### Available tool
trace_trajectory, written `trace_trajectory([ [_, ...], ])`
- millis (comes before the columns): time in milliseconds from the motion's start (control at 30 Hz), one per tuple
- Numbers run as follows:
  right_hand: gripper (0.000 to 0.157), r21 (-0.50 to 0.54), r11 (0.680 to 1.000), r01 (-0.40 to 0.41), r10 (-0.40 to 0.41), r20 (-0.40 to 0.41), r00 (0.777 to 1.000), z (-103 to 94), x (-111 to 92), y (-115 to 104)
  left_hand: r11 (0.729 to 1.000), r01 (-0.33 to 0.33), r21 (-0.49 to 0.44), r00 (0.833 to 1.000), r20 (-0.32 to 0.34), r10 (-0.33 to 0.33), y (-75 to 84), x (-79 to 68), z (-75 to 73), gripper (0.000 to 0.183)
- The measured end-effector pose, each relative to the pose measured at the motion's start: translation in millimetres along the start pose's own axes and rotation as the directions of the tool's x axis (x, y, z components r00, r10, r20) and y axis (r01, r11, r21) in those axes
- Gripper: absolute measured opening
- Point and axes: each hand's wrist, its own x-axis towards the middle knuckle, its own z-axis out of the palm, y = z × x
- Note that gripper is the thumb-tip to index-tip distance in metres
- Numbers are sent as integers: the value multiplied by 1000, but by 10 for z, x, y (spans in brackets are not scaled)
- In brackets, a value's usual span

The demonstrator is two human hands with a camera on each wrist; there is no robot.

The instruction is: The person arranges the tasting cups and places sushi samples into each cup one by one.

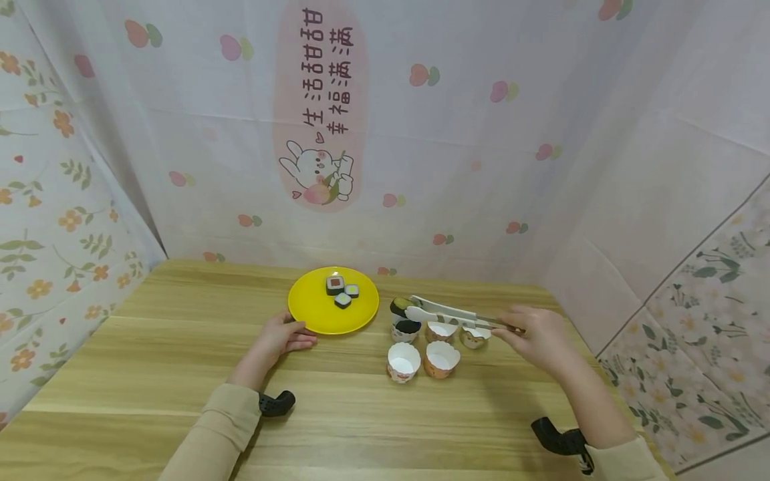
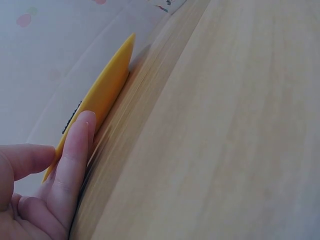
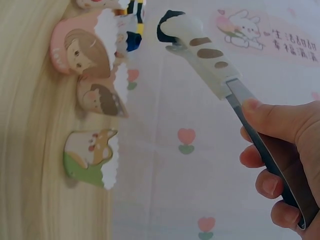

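My left hand (image 1: pixel 283 339) pinches the near left rim of a yellow plate (image 1: pixel 307 312), thumb on top and fingers beneath. On the plate lie a larger sushi roll piece (image 1: pixel 334 286) with a reddish-brown centre and two smaller ones, one of them a yellow-centred piece (image 1: pixel 343 300). My right hand (image 1: pixel 538 337) holds metal tongs (image 1: pixel 445 315) with white, brown-spotted tips. Between those tips is a dark-wrapped sushi roll (image 1: pixel 400 306) with a green face, raised above the back left paper cup (image 1: pixel 404 338). Another dark-wrapped piece (image 1: pixel 408 327) sits in that cup.
Two paper cups stand in front, a left one (image 1: pixel 404 363) and an orange one (image 1: pixel 442 362). Behind them are a brown cup (image 1: pixel 442 332) and a green-based cup (image 3: pixel 90 156) at the right. A printed curtain (image 1: pixel 457 147) hangs along the wooden table's (image 1: pixel 337 427) back edge.
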Motion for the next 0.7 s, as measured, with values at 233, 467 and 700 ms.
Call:
trace_trajectory([
  [233, 21, -39, 998, -43, 44, 21, 999, -57, -132, 48, 1000, 4, 11, 1000, -6, -4, 16, -4, -9, 43],
  [467, 22, 3, 1000, -29, 29, 5, 1000, -76, -226, 139, 1000, -8, 22, 1000, -1, 8, 12, -1, -3, 42],
  [700, 23, -21, 999, -25, 25, -5, 1000, -98, -295, 195, 1000, -20, 20, 1000, 4, 20, 4, 2, -15, 40],
])
